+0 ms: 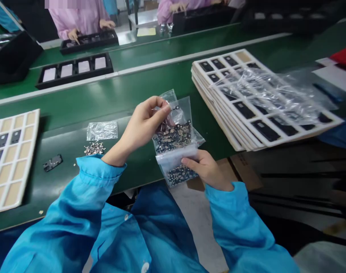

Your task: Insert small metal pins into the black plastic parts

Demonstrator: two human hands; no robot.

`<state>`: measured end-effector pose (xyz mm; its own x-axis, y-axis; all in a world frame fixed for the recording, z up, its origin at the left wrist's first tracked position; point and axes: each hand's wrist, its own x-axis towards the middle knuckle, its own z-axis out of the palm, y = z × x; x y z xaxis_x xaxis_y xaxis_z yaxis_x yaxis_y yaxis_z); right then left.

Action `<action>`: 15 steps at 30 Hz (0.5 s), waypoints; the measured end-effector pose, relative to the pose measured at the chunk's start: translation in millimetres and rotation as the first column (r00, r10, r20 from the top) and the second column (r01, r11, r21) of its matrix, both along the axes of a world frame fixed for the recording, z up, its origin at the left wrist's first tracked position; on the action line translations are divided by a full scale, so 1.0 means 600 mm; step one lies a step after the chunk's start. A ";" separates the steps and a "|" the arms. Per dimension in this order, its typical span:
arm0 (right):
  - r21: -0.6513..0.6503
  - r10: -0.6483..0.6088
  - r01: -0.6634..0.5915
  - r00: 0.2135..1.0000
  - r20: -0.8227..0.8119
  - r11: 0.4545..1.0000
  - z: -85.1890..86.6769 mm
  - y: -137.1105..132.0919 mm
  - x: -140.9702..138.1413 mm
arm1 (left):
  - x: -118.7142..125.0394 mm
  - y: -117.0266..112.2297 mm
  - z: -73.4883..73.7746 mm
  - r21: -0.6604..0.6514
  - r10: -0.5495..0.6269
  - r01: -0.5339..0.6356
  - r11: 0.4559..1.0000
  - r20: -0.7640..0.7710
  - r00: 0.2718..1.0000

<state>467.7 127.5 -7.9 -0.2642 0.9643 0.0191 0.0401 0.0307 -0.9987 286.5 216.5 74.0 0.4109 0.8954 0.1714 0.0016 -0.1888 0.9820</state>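
A small clear plastic bag full of tiny dark and metallic parts hangs in front of me over the table's near edge. My left hand pinches the bag's top edge between thumb and fingers. My right hand grips the bag's lower end from beneath, where a second bag of similar parts seems to lie behind it. Both arms wear blue sleeves.
On the green table lie an empty clear bag, a small heap of metal parts, one dark part and a white compartment tray at left. A stack of trays under plastic film sits at right. Across the conveyor, people in pink handle black trays.
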 end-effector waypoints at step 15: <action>0.085 0.097 -0.100 0.995 0.039 0.991 0.016 -0.007 -0.005 | -0.044 0.011 -0.034 0.129 0.108 -0.104 0.986 -0.019 0.994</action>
<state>464.9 123.3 1.6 -0.3594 0.9288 0.0906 0.0673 0.1226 -0.9902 260.3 222.8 53.4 0.3205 0.9057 0.2773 0.0533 -0.3095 0.9494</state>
